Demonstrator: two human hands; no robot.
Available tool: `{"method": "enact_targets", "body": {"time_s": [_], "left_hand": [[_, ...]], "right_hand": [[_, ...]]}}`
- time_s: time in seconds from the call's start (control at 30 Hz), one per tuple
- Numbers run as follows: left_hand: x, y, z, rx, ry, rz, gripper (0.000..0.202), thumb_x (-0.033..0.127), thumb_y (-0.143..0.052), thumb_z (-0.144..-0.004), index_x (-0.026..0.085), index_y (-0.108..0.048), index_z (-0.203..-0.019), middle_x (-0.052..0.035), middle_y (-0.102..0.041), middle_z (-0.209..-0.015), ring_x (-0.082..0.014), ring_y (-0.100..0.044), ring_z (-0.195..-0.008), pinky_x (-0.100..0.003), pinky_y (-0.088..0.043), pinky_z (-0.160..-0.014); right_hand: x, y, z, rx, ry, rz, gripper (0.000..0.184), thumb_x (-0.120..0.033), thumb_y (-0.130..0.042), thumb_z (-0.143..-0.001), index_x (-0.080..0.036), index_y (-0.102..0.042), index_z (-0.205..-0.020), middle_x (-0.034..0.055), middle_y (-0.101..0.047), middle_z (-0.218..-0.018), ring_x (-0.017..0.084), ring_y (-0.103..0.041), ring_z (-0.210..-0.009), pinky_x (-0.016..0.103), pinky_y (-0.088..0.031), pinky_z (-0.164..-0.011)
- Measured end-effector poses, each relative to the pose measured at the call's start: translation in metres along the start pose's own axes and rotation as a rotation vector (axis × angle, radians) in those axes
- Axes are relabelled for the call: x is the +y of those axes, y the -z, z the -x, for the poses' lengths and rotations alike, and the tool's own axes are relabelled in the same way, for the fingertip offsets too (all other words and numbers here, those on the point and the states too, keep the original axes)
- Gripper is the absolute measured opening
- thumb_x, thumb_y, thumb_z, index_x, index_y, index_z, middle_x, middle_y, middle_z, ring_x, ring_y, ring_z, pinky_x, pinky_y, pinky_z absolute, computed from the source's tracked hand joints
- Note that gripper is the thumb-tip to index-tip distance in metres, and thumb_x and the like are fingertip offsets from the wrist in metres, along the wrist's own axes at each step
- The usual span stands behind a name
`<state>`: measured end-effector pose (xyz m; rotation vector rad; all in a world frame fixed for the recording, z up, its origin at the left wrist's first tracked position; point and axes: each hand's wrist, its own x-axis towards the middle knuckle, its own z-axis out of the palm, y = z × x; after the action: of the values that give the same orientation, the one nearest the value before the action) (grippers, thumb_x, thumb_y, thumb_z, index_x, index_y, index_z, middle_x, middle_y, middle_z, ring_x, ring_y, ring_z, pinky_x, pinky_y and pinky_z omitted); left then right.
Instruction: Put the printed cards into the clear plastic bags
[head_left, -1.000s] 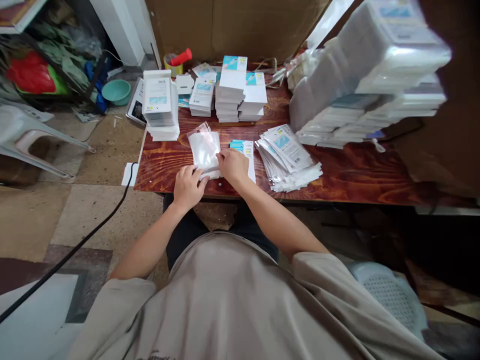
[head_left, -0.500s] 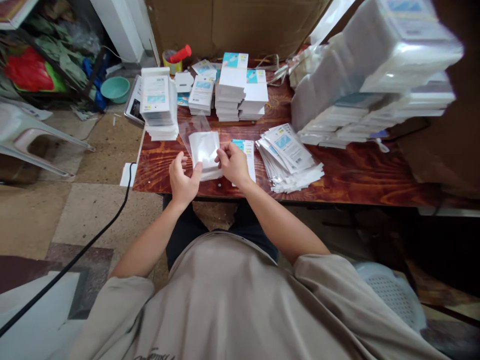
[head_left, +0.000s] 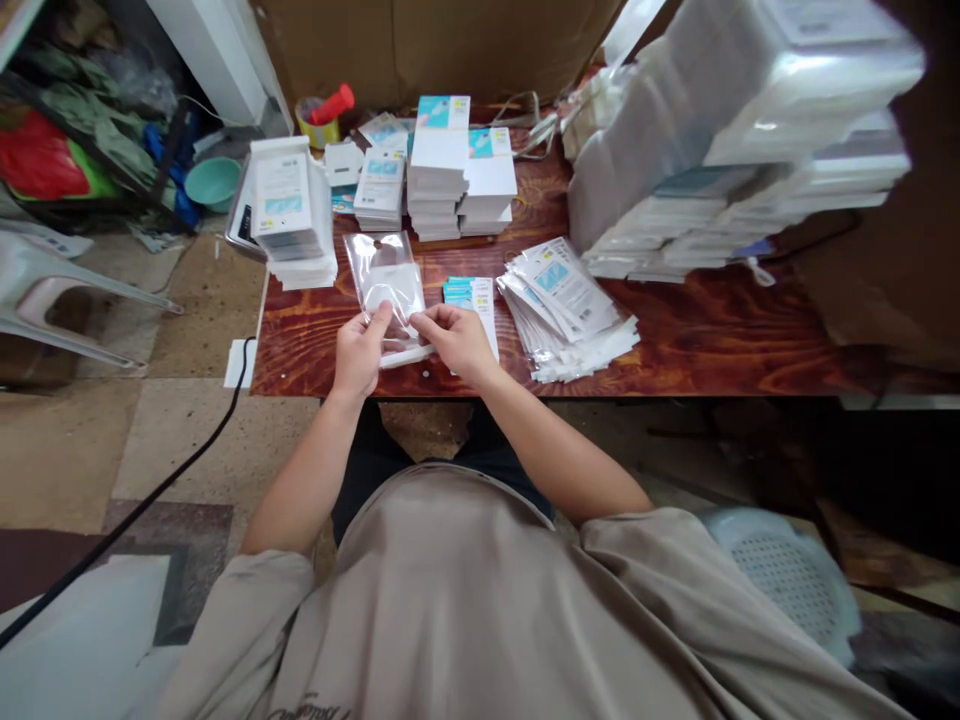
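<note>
Well to the left of our hands, a white stool (head_left: pixel 56 285) stands on the floor, with a green basin (head_left: pixel 212 182) beyond it. Nearer, at the table's left end, a tall stack of printed cards (head_left: pixel 291 205) rises ahead and to the left of our left hand (head_left: pixel 364 345). That hand is closed on the left edge of a clear bag (head_left: pixel 391 283), thumb laid on top; we cannot tell how the fingers sit underneath. The bag lies at the near edge of the wooden table (head_left: pixel 697 345), its far end pointing away from us, and a white layered edge (head_left: pixel 406 357) shows under its near end, between our hands. We judge the bag very light, thin and limp, its glossy film slippery and easily creased, so a soft pinch at both side edges near the close end suits it best. Beyond it, white-sided card stacks (head_left: pixel 439 170) stand in a group. Our right hand (head_left: pixel 456 340) pinches the bag's right side between thumb and fingertips, near the left thumb but apart from it. Just beyond and right of that hand lie loose cards (head_left: pixel 480 297); farther right, a fanned pile of packets (head_left: pixel 566 305), then tall plastic-wrapped stacks (head_left: pixel 675 150).
</note>
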<state>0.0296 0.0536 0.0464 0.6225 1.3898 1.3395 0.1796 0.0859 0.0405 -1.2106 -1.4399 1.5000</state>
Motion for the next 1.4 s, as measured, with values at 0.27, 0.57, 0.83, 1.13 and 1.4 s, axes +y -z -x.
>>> {"method": "enact_targets", "body": {"time_s": [0.27, 0.57, 0.83, 1.13, 1.4], "left_hand": [[0.001, -0.005, -0.004, 0.071, 0.048, 0.085, 0.027, 0.038, -0.083, -0.088, 0.017, -0.066, -0.092, -0.0076, -0.079, -0.088, -0.0193, -0.079, -0.08, -0.031, -0.065, -0.078], [-0.007, -0.015, -0.013, 0.085, 0.014, 0.127, 0.031, 0.041, -0.084, -0.086, 0.019, -0.065, -0.095, -0.0085, -0.078, -0.096, -0.0197, -0.079, -0.089, -0.033, -0.064, -0.087], [-0.01, -0.019, -0.012, 0.156, -0.108, 0.174, 0.037, 0.053, -0.079, -0.085, 0.022, -0.062, -0.098, -0.0084, -0.077, -0.106, -0.0216, -0.078, -0.103, -0.036, -0.062, -0.094], [-0.013, -0.039, 0.009, 0.085, -0.069, 0.257, 0.04, 0.049, -0.083, -0.078, 0.022, -0.06, -0.097, -0.0081, -0.078, -0.103, -0.0244, -0.077, -0.105, -0.037, -0.063, -0.087], [-0.024, -0.043, 0.025, 0.068, -0.136, 0.268, 0.048, 0.048, -0.09, -0.072, 0.019, -0.066, -0.102, -0.0086, -0.078, -0.113, -0.0244, -0.075, -0.111, -0.038, -0.059, -0.098]], "right_hand": [[0.002, 0.06, 0.058, -0.07, 0.321, 1.172, 0.044, -0.038, -0.077, -0.093, -0.013, -0.069, -0.128, 0.0211, -0.063, -0.146, 0.04, -0.056, -0.132, 0.053, -0.047, -0.107], [0.005, 0.099, 0.055, -0.474, 0.406, 1.17, 0.021, -0.023, -0.054, -0.105, -0.016, -0.074, -0.105, 0.0128, -0.076, -0.116, 0.026, -0.068, -0.113, 0.038, -0.052, -0.098], [0.006, 0.1, 0.091, 0.628, 0.214, 0.366, 0.035, -0.055, -0.059, -0.099, -0.023, -0.072, -0.092, 0.0073, -0.075, -0.084, 0.023, -0.072, -0.075, 0.037, -0.062, -0.07], [0.021, 0.06, 0.085, 0.461, -0.102, -0.216, 0.049, -0.067, -0.079, -0.077, -0.021, -0.066, -0.087, -0.0028, -0.063, -0.066, 0.012, -0.052, -0.048, 0.027, -0.054, -0.04], [0.026, 0.044, 0.083, 0.301, -0.031, -0.244, 0.049, -0.07, -0.076, -0.081, -0.023, -0.062, -0.077, 0.0008, -0.069, -0.07, 0.016, -0.063, -0.061, 0.031, -0.057, -0.057]]}}
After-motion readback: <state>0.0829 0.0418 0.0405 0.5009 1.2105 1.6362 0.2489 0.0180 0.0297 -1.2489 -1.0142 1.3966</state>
